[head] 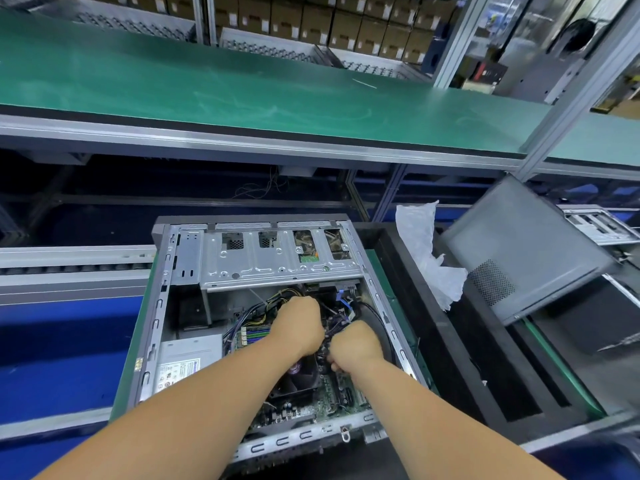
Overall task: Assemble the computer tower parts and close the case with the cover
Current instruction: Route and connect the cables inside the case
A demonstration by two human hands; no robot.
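Both hands work cables over the motherboard [311, 403]: left hand [299, 327] curled round cables [263, 306], right hand [353, 344] pinching something unclear. Cover [519, 247] leans at three o'clock, nearer the right hand.

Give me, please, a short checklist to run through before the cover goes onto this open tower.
1. Hands out of the case: not ok. The left hand and right hand are both inside the tower case.
2. Cables tucked below the rim: cannot tell; the hands hide the cables.
3. Cover within reach: ok. The cover leans tilted to the right.
4. Plastic bag clear of the case: ok; it lies outside.
5. Connectors seated: cannot tell.
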